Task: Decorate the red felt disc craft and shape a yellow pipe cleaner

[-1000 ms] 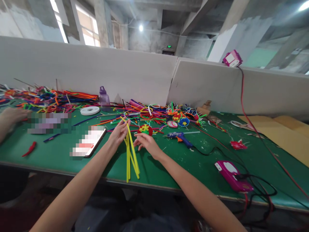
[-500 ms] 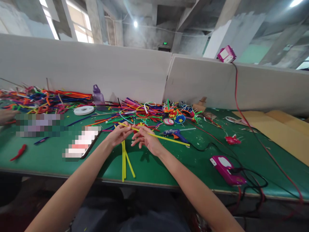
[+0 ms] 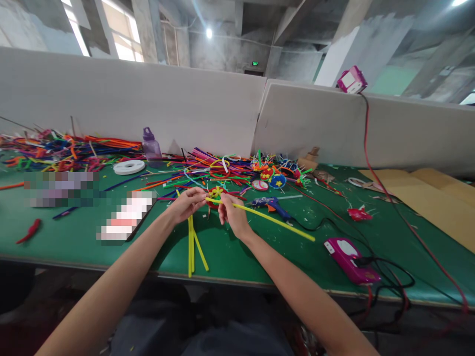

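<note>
A yellow pipe cleaner [image 3: 276, 219] slants from between my hands down to the right. At its left end, my left hand [image 3: 188, 203] pinches it between thumb and fingertips. My right hand [image 3: 235, 215] grips it a little farther along, with the fingers curled. Just behind and between the hands sits a red round piece with yellow petal-like shapes on it [image 3: 216, 191], partly covered by them. Several more yellow pipe cleaners [image 3: 191, 247] lie on the green table below my left hand, their upper ends hidden by it.
A blue glue gun [image 3: 272, 203] lies right of my hands, its cord running to a magenta power box [image 3: 349, 259]. Behind are heaped coloured pipe cleaners [image 3: 208, 165], a purple bottle [image 3: 150, 146] and a white tape roll [image 3: 129, 167]. A blurred phone [image 3: 128, 215] lies left.
The held yellow pipe cleaner has shifted right, so its free end reaches farther out. My hands have drawn slightly apart, uncovering the red piece. Another person's hand at far left has left view.
</note>
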`<action>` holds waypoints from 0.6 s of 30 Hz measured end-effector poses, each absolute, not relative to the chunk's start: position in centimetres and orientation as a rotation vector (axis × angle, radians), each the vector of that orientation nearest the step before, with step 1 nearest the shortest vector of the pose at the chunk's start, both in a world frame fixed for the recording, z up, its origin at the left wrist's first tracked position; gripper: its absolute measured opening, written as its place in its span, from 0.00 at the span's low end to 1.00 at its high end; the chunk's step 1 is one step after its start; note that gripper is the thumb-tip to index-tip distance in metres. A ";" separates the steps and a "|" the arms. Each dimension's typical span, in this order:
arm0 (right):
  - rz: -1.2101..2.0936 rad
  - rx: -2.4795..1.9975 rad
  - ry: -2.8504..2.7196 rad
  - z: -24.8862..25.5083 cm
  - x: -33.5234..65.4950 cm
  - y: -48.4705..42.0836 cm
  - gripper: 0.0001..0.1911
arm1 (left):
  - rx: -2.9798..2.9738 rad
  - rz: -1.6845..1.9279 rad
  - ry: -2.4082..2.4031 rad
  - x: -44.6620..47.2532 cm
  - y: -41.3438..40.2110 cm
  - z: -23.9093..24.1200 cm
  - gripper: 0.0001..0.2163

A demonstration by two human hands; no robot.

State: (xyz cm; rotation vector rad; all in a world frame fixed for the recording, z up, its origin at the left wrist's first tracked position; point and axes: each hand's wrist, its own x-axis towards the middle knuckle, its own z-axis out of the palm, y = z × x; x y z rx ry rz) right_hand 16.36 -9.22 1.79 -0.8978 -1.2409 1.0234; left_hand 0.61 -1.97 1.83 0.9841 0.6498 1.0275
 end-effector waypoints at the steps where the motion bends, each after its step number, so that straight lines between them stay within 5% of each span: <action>1: 1.018 -0.916 -1.278 1.8 16.3 -9.4 0.21 | 1.001 0.990 0.648 0.6 -2.2 1.9 0.07; 9: 0.983 -0.976 -1.383 1.4 15.9 -9.5 0.20 | 1.069 0.904 0.654 0.8 -2.7 2.0 0.07; 18: 0.876 -0.970 -1.144 1.7 16.7 -8.9 0.20 | 0.847 1.351 0.746 -0.1 -0.7 1.6 0.05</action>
